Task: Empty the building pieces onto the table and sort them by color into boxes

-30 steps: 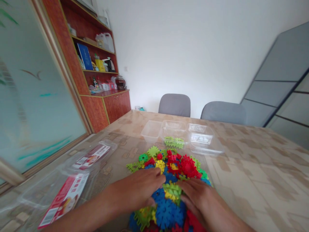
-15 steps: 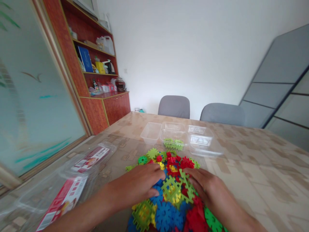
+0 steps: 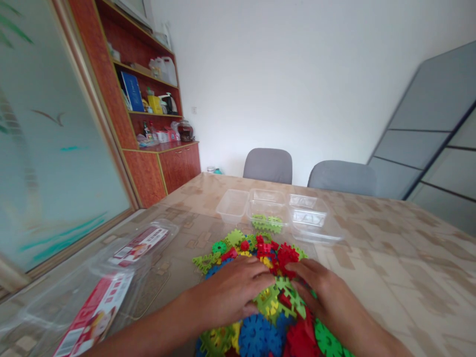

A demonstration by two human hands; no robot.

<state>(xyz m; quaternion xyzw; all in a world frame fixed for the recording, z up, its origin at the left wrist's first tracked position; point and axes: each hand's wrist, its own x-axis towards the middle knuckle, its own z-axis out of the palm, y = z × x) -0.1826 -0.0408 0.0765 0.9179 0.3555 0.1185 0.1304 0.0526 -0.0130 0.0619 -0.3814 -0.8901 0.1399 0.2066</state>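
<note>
A heap of plastic interlocking building pieces [image 3: 260, 334] lies in front of me, in blue, red, yellow and green, some round and some square. My left hand [image 3: 241, 282] is spread over its middle, palm down. Its fingertips rest on or just above a light green notched square [image 3: 268, 301]; the thumb stands apart underneath. On the heap's right side is my right hand [image 3: 322, 287], fingers apart and pointing inward. These touch or nearly touch a tilted light green piece [image 3: 292, 293] and a red cluster [image 3: 288, 255]. No piece is clearly held by either hand.
Behind the heap stand clear plastic boxes: one on the left [image 3: 232, 206], a middle one [image 3: 267, 202] with light green pieces [image 3: 267, 223], and others on the right [image 3: 308, 218]. Clear lids with red labels [image 3: 100, 310] lie at left. Grey chairs [image 3: 267, 166] line the table's far side.
My left hand has moved right and now covers part of the light green square. The tilted light green piece by my right hand has shifted slightly toward me. My right hand has barely moved.
</note>
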